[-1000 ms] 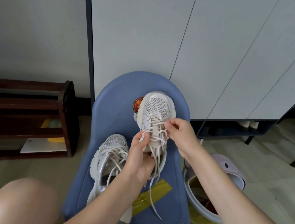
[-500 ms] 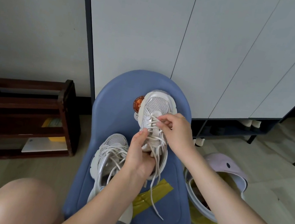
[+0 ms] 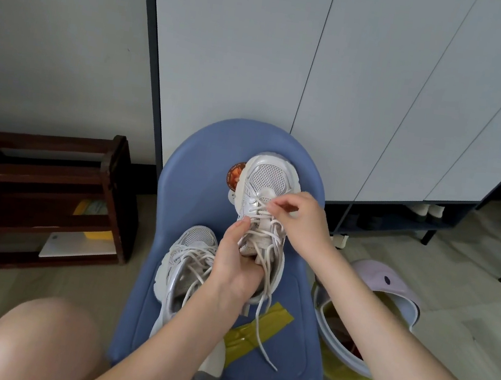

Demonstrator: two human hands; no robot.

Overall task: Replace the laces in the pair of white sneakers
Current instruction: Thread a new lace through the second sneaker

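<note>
1. Two hands work on the farther white sneaker point(image 3: 267, 211); since half a second ago the right hand point(image 3: 301, 218) has slid toward 12 o'clock, from the middle crossings up to the lowest row of the lace point(image 3: 268, 257) by the toe box, and its fingers pinch a strand there.
2. Left hand point(image 3: 236, 268) stays where it was, gripping the same shoe's tongue and collar, thumb pressed on the lacing at the 9 o'clock side.
3. Held sneaker sits on the blue chair point(image 3: 202, 202), long axis running 6 to 12 o'clock, toe toward 12, heel toward the person; its position has barely changed.
4. One loose lace end trails from the shoe toward 5 o'clock across the yellow tape point(image 3: 255, 329) on the seat.
5. Second sneaker point(image 3: 185, 264) lies at the held shoe's 8 o'clock, just beside it, toe also toward 12, still laced, partly hidden by the left forearm.
6. Lavender bin point(image 3: 390, 286) stands on the floor at the chair's 3 o'clock.
</note>
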